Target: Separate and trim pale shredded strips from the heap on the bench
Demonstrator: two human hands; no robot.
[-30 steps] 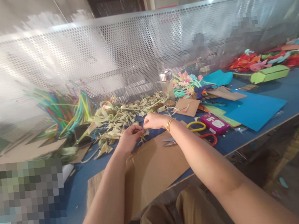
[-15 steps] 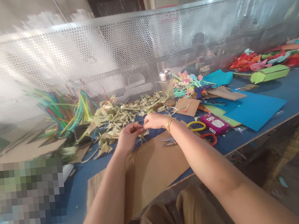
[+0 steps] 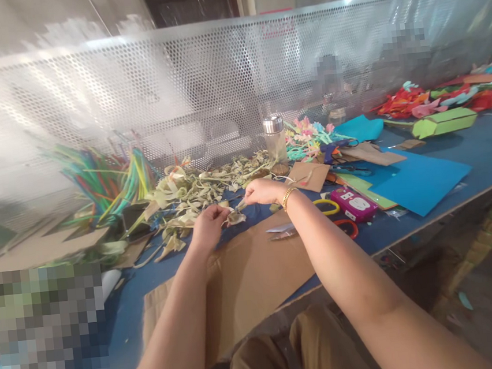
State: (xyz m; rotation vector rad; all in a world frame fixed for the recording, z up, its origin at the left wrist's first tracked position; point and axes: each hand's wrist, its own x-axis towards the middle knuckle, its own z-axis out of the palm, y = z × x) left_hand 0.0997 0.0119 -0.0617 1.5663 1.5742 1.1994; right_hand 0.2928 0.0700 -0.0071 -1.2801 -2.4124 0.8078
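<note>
We've got a long blue table (image 3: 127, 303), a flat brown cardboard sheet (image 3: 254, 270) on its near side, and a messy pale-green pile of dry-looking leafy bits (image 3: 198, 190) just beyond, toward the left. That stuff looks super light, soft and easy to tear, so we'd grip it by a narrow end. Our left hand (image 3: 210, 225) is low, thumb and fingers pinched; our right hand (image 3: 264, 192) is farther over, wrist bent, fingertips pinched too. Between them: one small crumpled pale-green leafy piece (image 3: 236, 216), apparently caught by both.
</note>
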